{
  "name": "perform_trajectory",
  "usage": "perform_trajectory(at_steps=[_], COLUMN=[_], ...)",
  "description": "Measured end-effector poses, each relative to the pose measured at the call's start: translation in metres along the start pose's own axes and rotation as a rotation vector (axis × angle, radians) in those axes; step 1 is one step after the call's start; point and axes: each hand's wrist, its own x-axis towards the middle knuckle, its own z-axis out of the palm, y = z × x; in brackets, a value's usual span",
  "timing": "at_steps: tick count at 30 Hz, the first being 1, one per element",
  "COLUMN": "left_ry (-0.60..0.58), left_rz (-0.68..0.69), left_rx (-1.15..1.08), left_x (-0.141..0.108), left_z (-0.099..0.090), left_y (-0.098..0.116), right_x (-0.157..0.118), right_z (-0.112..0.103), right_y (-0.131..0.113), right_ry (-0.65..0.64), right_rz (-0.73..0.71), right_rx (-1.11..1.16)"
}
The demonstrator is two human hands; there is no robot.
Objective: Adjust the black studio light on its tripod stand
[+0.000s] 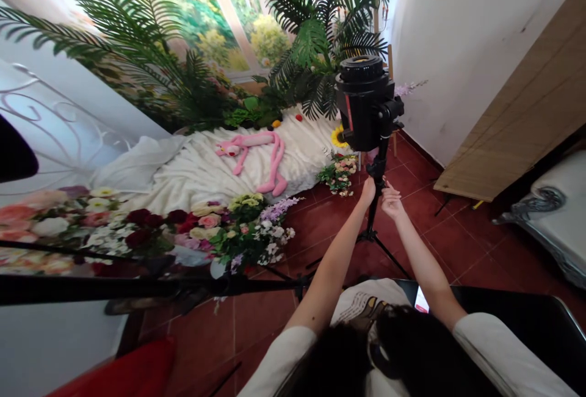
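Note:
A black studio light (361, 107) stands upright on a light stand (372, 217) in front of me. Its round top faces upward, and a tilt bracket (389, 113) joins it to the pole. My left hand (367, 192) is closed at the pole's upper part, just under the bracket. On the pole's other side, my right hand (392, 200) has its fingers curled together close to the pole. Whatever may be between those fingers is too small to make out. The stand's legs spread over the red tiles below.
A pink plush toy (256, 140) lies on a white fur cover (183, 171), with artificial flowers (206, 226) along its front. Palm fronds (315, 30) rise behind the light. A black horizontal pole (137, 287) crosses at lower left. A wooden panel (513, 104) leans at right.

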Motion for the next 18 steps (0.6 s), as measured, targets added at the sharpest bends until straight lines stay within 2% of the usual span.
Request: perform_trajectory(at_steps=[3,7,9,12,16,18], left_ry=[-0.022,-0.037,-0.051,-0.082,-0.077,-0.055], left_rz=[0.055,0.094,0.101,0.109,0.075,0.054], left_rx=[-0.023,0.006,0.025,0.027,0.036,0.039], left_x=[0.004,0.009,0.010,0.009,0.010,0.012], left_z=[-0.002,-0.005,-0.007,-0.008,-0.008,-0.008], left_y=[-0.005,-0.012,-0.014,-0.016,-0.017,-0.018], right_x=[0.002,0.006,0.006,0.006,0.004,0.002], right_z=[0.001,0.010,0.015,0.022,0.032,0.037], right_y=[-0.006,-0.012,-0.013,-0.015,-0.023,-0.027], right_ry=[0.119,0.401,0.503,0.563,0.579,0.565], right_rz=[-0.026,0.041,0.054,0.052,0.154,0.079], right_rx=[-0.247,-0.630,-0.794,-1.087,-1.607,-1.858])
